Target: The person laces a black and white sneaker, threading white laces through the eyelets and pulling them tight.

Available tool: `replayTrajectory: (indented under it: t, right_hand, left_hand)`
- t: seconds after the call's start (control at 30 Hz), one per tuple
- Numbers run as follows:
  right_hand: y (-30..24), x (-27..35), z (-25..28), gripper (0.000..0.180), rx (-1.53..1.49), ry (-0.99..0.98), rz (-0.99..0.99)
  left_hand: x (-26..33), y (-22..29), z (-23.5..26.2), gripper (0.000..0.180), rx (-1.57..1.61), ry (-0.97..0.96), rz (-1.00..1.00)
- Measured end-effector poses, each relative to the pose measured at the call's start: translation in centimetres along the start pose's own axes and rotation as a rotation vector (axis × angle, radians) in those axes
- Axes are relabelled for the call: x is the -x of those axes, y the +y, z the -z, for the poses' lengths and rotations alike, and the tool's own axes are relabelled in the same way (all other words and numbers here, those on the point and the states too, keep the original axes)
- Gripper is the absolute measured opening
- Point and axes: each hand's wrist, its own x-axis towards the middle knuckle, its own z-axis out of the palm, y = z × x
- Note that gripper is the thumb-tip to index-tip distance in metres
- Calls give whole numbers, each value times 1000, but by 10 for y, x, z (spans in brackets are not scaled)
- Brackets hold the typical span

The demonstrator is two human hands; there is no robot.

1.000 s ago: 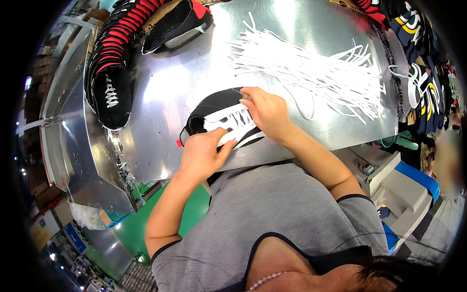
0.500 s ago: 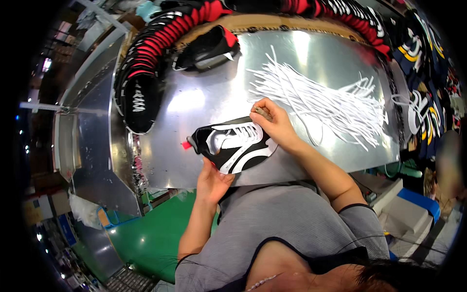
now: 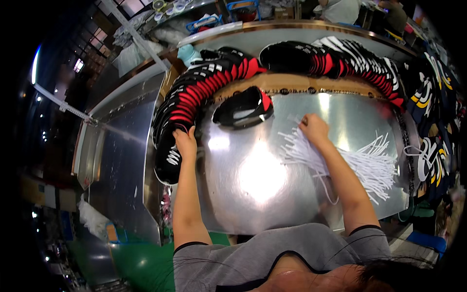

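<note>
My left hand (image 3: 186,142) is at the near end of a curved row of black and red shoes (image 3: 187,100) on the left. Its fingers are curled over the collar of the end shoe (image 3: 169,163), which has white laces across its front. My right hand (image 3: 315,128) is closed above the far left end of a bundle of white shoelaces (image 3: 367,163). What its fingertips pinch is too small and blurred to make out. A single black shoe with a red heel (image 3: 243,111) lies between my hands, farther back on the metal tabletop (image 3: 228,194).
A second row of black, red and white shoes (image 3: 335,58) lines the back right. Cardboard (image 3: 296,83) edges the table's far side. Dark shoes with yellow and white trim (image 3: 428,97) are stacked at the right. A metal side panel (image 3: 121,170) stands at the left.
The black and white shoe is no longer between my hands at the table's middle. My left hand has moved to the left row; my right hand has moved farther out over the laces.
</note>
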Motion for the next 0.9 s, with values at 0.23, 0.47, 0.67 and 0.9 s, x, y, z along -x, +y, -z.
replayTrajectory:
  t: [0.23, 0.47, 0.67, 0.9]
  right_hand:
    - [16, 8, 30, 18, -709, -10, 19]
    - [-24, 21, 54, 17, -1022, -89, -8]
    - [-7, 8, 58, 21, -932, 88, 134]
    - [-7, 16, 88, 15, -1161, 69, 17]
  left_hand:
    - [41, 21, -7, 80, 104, 18, -135]
    - [59, 199, -20, 52, 369, 61, -550]
    - [39, 230, -27, 34, 346, -225, -284]
    - [138, 165, 119, 41, 2045, -647, 218]
